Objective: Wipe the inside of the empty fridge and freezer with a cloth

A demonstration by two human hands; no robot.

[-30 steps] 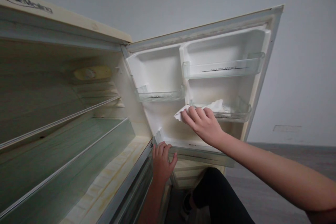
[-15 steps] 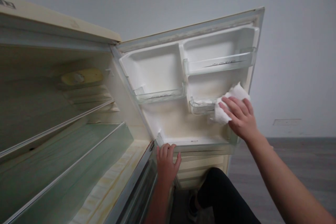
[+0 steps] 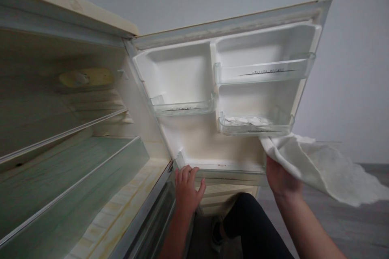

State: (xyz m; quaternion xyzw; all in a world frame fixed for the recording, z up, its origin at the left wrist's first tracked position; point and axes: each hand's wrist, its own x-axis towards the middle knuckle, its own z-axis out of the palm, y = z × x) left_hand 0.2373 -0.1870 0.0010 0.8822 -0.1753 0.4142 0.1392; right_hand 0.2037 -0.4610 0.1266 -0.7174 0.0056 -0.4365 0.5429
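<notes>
An old cream fridge stands open with its door (image 3: 194,137) swung out to the right. My left hand (image 3: 186,188) rests on the lower edge of the door by the hinge side, fingers curled over the bottom rail (image 3: 231,166). My right hand (image 3: 281,180) is closed on a white cloth (image 3: 316,162), which hangs spread out to the right, just below the lower right door bin (image 3: 255,126). The cloth is off the door.
Clear door bins sit at the upper right (image 3: 263,72) and middle left (image 3: 182,107). Glass shelves (image 3: 75,158) fill the fridge interior at left. My dark-clad leg (image 3: 252,226) is below the door. A grey wall (image 3: 349,89) and wood floor lie at right.
My right hand has drawn the cloth away from the lower right bin, down and to the right, and the cloth has unfolded. My left hand has stayed on the door's bottom edge.
</notes>
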